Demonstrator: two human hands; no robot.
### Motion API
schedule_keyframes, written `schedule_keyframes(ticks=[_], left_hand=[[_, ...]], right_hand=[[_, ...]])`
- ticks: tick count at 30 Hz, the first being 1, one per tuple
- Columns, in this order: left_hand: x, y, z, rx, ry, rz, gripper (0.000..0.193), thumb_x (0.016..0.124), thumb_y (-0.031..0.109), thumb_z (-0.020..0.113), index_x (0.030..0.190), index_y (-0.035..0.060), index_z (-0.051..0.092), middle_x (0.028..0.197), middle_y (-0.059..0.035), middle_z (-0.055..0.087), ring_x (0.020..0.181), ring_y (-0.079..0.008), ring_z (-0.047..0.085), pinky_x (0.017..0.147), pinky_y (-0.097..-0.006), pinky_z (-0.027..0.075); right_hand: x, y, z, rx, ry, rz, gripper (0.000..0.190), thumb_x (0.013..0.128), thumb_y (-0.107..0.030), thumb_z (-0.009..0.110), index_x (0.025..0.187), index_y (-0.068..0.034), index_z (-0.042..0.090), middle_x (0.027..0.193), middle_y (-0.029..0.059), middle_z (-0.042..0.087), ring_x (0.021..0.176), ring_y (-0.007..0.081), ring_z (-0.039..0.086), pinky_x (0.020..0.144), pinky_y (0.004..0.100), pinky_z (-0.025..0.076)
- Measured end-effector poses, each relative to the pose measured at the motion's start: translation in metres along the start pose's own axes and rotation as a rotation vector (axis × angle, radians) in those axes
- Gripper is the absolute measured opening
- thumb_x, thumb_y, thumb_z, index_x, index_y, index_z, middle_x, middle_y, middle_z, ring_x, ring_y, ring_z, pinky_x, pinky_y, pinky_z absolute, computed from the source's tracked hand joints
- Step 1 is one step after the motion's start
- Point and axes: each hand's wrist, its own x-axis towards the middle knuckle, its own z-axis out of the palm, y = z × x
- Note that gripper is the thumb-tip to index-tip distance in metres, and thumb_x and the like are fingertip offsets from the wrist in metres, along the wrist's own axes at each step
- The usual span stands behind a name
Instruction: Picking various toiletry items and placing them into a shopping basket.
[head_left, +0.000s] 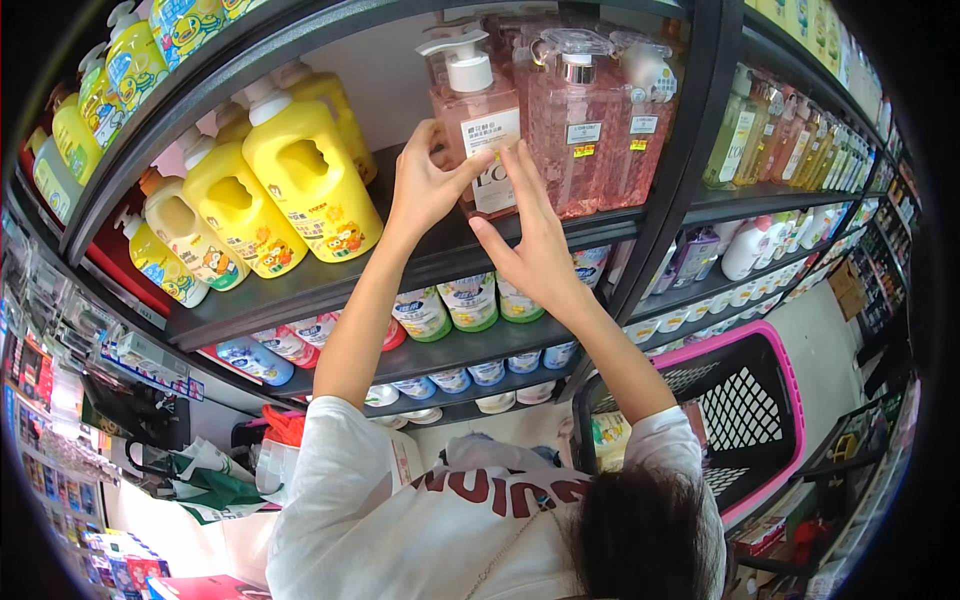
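A pink pump bottle with a white pump head (491, 124) stands at the front of a dark shelf, a little left of more pink pump bottles (581, 157). My left hand (435, 176) is at its left side, with the fingers curled by the bottle's edge and the thumb over its front label. My right hand (529, 225) is before the label, fingertips at its front and thumb spread apart; it grasps nothing. Whether the left fingers grip the bottle is not clear. Yellow jugs with white caps (315, 172) stand on the same shelf to the left.
The dark shelf edge (405, 281) runs below the hands. Lower shelves hold tubs with green bases (469, 300). A dark upright post (675, 150) divides the shelving on the right. A black shopping basket with a pink rim (791, 397) stands at the lower right, with goods inside.
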Motion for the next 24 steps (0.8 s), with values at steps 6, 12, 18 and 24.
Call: schedule_keyframes(ticks=[6, 12, 18, 24], left_hand=[[0.015, -0.018, -0.001, 0.127, -0.021, -0.011, 0.051, 0.071, 0.023, 0.069, 0.105, -0.0085, 0.047, 0.099, -0.0192, 0.058, 0.090, -0.0208, 0.058, 0.076, -0.0306, 0.047], [0.014, -0.009, -0.005, 0.478, -0.011, 0.054, 0.053, 0.068, 0.032, 0.070, 0.097, -0.0071, 0.052, 0.083, -0.0213, 0.061, 0.073, -0.0265, 0.063, 0.063, -0.0332, 0.049], [0.001, -0.002, -0.004, 0.593, 0.023, 0.086, 0.044, 0.072, 0.031, 0.067, 0.088, -0.0074, 0.052, 0.071, -0.0224, 0.059, 0.063, -0.0362, 0.060, 0.055, -0.0383, 0.047], [0.002, -0.001, 0.008, 0.682, 0.033, 0.096, 0.032, 0.075, 0.021, 0.064, 0.082, -0.0074, 0.052, 0.063, -0.0211, 0.058, 0.059, -0.0338, 0.060, 0.051, -0.0358, 0.047]], right_hand=[[0.004, 0.011, 0.010, -0.014, -0.054, 0.036, 0.069, 0.079, -0.017, 0.057, 0.133, 0.002, 0.019, 0.137, 0.0288, 0.010, 0.126, 0.0429, 0.018, 0.101, 0.0428, 0.023], [0.001, 0.018, 0.017, -0.037, -0.061, 0.047, 0.072, 0.078, -0.015, 0.057, 0.133, 0.005, 0.016, 0.138, 0.0285, 0.004, 0.128, 0.0425, 0.012, 0.102, 0.0431, 0.020], [-0.001, 0.020, 0.020, -0.091, -0.107, 0.025, 0.072, 0.076, -0.013, 0.059, 0.131, 0.008, 0.017, 0.136, 0.0325, 0.000, 0.125, 0.0489, 0.010, 0.102, 0.0460, 0.019], [0.006, 0.029, 0.024, -0.141, -0.143, 0.054, 0.071, 0.076, -0.015, 0.060, 0.128, 0.012, 0.020, 0.134, 0.0361, -0.001, 0.124, 0.0512, 0.009, 0.101, 0.0474, 0.020]])
